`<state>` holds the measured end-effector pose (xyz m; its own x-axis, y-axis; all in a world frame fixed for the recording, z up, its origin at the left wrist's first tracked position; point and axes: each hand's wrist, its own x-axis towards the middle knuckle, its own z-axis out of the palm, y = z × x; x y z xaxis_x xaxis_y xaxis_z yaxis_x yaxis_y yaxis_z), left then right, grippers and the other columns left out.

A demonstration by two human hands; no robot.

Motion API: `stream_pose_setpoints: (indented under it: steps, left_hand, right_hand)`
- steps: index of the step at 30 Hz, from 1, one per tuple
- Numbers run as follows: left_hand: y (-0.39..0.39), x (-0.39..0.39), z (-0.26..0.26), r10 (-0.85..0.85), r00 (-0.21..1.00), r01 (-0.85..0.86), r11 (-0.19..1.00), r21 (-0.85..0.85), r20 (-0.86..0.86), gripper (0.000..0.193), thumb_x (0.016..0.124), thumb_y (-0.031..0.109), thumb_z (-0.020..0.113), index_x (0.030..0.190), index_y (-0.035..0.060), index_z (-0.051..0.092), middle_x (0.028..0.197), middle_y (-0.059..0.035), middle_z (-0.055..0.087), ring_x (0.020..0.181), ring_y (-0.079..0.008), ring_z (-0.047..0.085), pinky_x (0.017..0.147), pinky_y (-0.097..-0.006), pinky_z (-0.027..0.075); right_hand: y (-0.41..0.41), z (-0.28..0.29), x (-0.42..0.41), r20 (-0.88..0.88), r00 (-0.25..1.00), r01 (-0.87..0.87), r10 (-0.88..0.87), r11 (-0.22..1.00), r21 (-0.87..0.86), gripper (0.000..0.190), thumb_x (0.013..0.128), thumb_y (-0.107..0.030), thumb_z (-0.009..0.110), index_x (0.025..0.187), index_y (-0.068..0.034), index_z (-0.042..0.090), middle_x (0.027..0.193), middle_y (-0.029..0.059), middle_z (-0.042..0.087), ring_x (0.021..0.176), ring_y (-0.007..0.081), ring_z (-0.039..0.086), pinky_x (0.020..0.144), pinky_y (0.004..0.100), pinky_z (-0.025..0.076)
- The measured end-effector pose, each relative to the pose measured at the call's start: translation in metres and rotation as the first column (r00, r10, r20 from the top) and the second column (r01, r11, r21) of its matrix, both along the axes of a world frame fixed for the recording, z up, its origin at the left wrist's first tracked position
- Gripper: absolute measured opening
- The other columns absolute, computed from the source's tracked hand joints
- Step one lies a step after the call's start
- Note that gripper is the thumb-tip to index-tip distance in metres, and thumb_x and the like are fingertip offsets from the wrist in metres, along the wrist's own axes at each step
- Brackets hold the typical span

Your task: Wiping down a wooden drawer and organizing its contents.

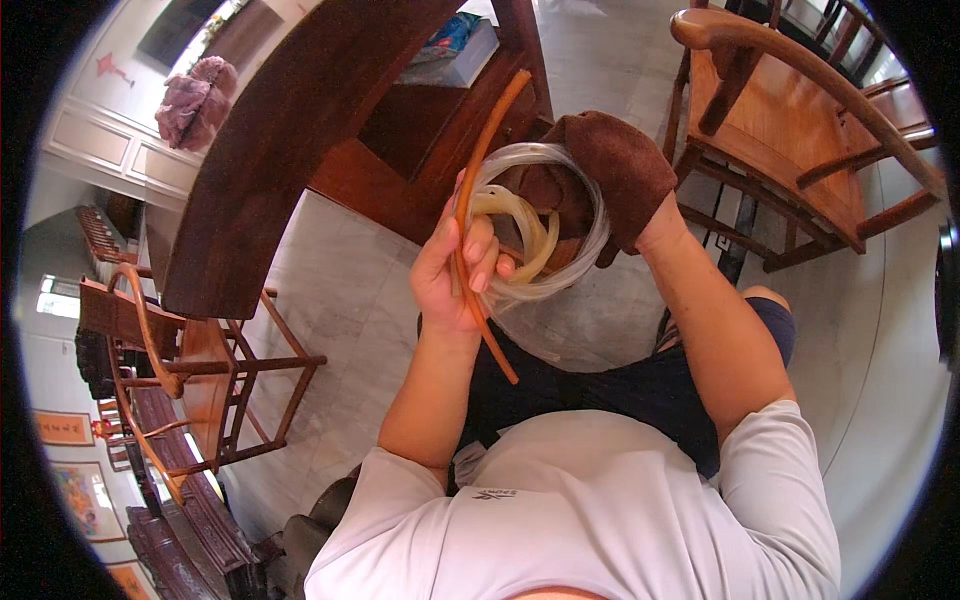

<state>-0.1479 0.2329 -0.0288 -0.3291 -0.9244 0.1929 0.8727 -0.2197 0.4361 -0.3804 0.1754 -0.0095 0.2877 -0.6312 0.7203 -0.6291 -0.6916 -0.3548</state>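
My left hand [461, 266] is closed around an orange-brown flexible tube [489, 127] and a coil of clear tubing [598, 232]. Inside that larger loop sits a smaller coil of yellowish translucent tubing [551, 244], also gathered at the left fingers. The orange tube stands slanted, its ends jutting above and below the hand. A brown fabric mitt or cloth [626, 165] covers my right hand [658, 221] down to the wrist, hiding the fingers. It meets the upper right of the clear coil; whether the fingers grip anything is hidden.
A dark wooden tabletop [259, 142] curves along the upper left. Beneath its edge, a box [472, 60] rests on a wooden surface. Wooden armchairs stand at the right [772, 150] and left [202, 364]. A mauve fluffy item [196, 105] lies beyond the tabletop.
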Motion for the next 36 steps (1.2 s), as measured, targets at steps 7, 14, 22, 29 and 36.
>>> stream_pose_setpoints:
  steps: [7,14,22,29,36]
  left_hand:
    - [-0.004,-0.001,-0.006,0.029,0.999,-0.031,0.99,0.137,0.015,0.034,0.109,0.027,0.048,0.123,-0.0031,0.054,0.082,-0.008,0.055,0.062,-0.0177,0.058,0.078,-0.0416,0.062]
    - [-0.009,0.003,-0.009,0.027,0.992,-0.061,0.956,0.287,0.121,0.033,0.106,0.029,0.053,0.105,-0.0039,0.058,0.09,-0.0131,0.062,0.079,-0.0235,0.067,0.088,-0.0435,0.064]
    - [-0.013,0.003,-0.016,0.017,0.999,-0.031,0.957,0.288,0.051,0.031,0.106,0.027,0.056,0.11,-0.004,0.055,0.087,-0.0104,0.056,0.078,-0.0217,0.058,0.082,-0.0378,0.061]
    - [-0.025,0.015,-0.011,0.202,0.978,-0.21,0.925,0.317,0.058,0.027,0.104,0.024,0.061,0.11,-0.0014,0.055,0.081,-0.0076,0.054,0.074,-0.0196,0.053,0.077,-0.0343,0.055]
    - [-0.028,0.006,-0.006,0.272,0.953,-0.3,0.908,0.294,0.134,0.026,0.105,0.026,0.06,0.106,0.0008,0.055,0.08,-0.0057,0.053,0.072,-0.0186,0.052,0.076,-0.0334,0.05]
  right_hand:
    - [-0.024,-0.01,-0.004,-0.179,0.982,-0.057,0.063,0.998,0.034,0.042,0.083,-0.006,0.067,0.125,-0.008,0.064,0.124,0.0142,0.067,0.119,0.0323,0.064,0.1,0.039,0.053]
    - [-0.011,-0.015,0.022,0.794,0.608,-0.564,0.004,0.706,0.429,0.022,0.1,-0.016,0.059,0.116,-0.004,0.068,0.106,0.0098,0.071,0.093,0.0205,0.07,0.081,0.0357,0.058]
    - [-0.014,-0.022,0.015,0.853,0.437,-0.712,-0.286,0.469,0.522,0.024,0.099,-0.02,0.063,0.115,-0.002,0.069,0.103,0.0079,0.071,0.088,0.0202,0.069,0.079,0.0362,0.058]
    - [0.003,0.01,0.029,0.699,0.488,-0.691,-0.523,0.258,0.676,0.034,0.098,-0.028,0.068,0.119,-0.002,0.068,0.106,0.0081,0.072,0.089,0.0203,0.069,0.081,0.0356,0.058]
    - [-0.006,-0.052,0.024,0.885,0.423,-0.707,-0.195,0.54,0.457,0.032,0.099,-0.021,0.066,0.124,0.0,0.067,0.116,0.0092,0.07,0.097,0.0211,0.068,0.083,0.0357,0.058]
